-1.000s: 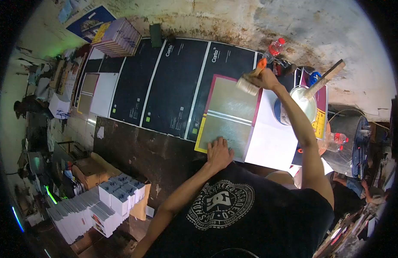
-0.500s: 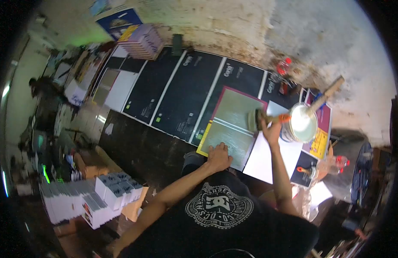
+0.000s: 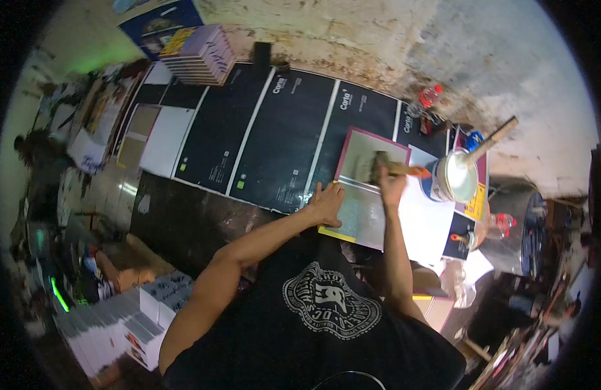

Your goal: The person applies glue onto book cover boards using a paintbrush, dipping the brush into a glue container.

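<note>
A wide paintbrush [image 3: 404, 169] with an orange-tipped wooden handle is gripped in my right hand [image 3: 392, 190]. Its bristles are smeared by motion over a book cover sheet [image 3: 362, 224], grey-green and glossy, with maroon and yellow edges. My left hand [image 3: 326, 204] lies over the sheet's left edge, fingers apart and thumb on the surface. Under the sheet's right side is white paper [image 3: 427, 224]. Just right of my right hand stands a white bucket [image 3: 457, 177] of whitish liquid, with a wooden stick [image 3: 495, 138] leaning out of it.
Black boards marked Carta [image 3: 281, 143] cover the bench. A stack of books [image 3: 199, 58] stands at its far left. Plastic bottles [image 3: 429, 97] stand by the wall; a smaller orange-handled brush [image 3: 461, 238] lies at right. Paper stacks [image 3: 99, 331] sit lower left. Another person [image 3: 40, 162] is far left.
My right hand and the brush have moved up and slightly left across the sheet. My left hand has shifted from the sheet's lower middle to its left edge. The sheet appears turned slightly.
</note>
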